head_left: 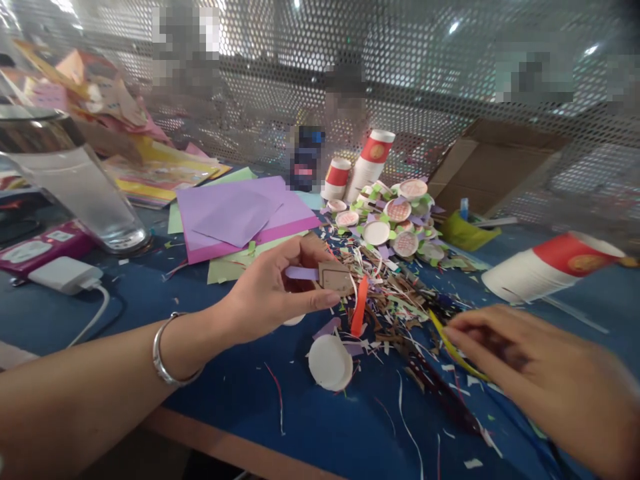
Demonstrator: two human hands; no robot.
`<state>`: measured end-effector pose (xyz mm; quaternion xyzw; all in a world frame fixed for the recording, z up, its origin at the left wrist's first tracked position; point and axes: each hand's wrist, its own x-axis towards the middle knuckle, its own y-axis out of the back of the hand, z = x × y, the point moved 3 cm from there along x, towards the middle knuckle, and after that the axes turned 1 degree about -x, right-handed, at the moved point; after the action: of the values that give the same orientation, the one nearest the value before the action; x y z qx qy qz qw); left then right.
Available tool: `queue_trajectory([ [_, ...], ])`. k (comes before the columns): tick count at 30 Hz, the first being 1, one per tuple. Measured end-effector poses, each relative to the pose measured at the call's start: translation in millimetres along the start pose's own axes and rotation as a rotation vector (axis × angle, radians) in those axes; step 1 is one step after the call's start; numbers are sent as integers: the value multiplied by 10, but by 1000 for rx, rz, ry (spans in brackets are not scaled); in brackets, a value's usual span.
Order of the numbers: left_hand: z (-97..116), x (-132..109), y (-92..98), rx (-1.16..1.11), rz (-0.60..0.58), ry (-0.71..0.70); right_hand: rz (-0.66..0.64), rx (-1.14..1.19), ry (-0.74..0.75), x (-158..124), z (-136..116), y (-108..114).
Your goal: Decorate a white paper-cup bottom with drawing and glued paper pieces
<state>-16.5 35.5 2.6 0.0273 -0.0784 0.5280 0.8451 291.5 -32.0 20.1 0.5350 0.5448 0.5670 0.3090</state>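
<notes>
Between thumb and fingers, my left hand [295, 280] pinches a small brown cardboard piece [334, 279] with a purple paper strip [302, 273] sticking out beside it. Just right of the cardboard is a bright orange strip-like piece [359, 308]. My right hand [540, 373] is slightly blurred, its fingers curled and closed at a narrow, curved yellow strip [453, 345]. A round white paper disc [330, 362] with purple paper bits lies below my left hand.
Paper scraps [395, 300] cover the middle. Behind them are a heap of discs [376, 233] and stacked cups [370, 163]; another stack [550, 267] lies tilted at right. Purple sheets [235, 213], a glass of water [85, 187] and a white charger [65, 275] occupy the left.
</notes>
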Motion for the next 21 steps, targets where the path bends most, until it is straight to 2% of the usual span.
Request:
queue_trajectory([
  [4, 28, 11, -2, 12, 28, -19, -127, 116, 253, 285, -734, -171],
  [7, 36, 16, 15, 40, 47, -53, -214, 61, 317, 461, -970, -330],
  [13, -23, 11, 57, 41, 3, -72, -332, 16, 321, 633, -1030, -522],
  [21, -52, 12, 53, 4, -34, -25, -407, 35, 275, 657, -1014, -582],
])
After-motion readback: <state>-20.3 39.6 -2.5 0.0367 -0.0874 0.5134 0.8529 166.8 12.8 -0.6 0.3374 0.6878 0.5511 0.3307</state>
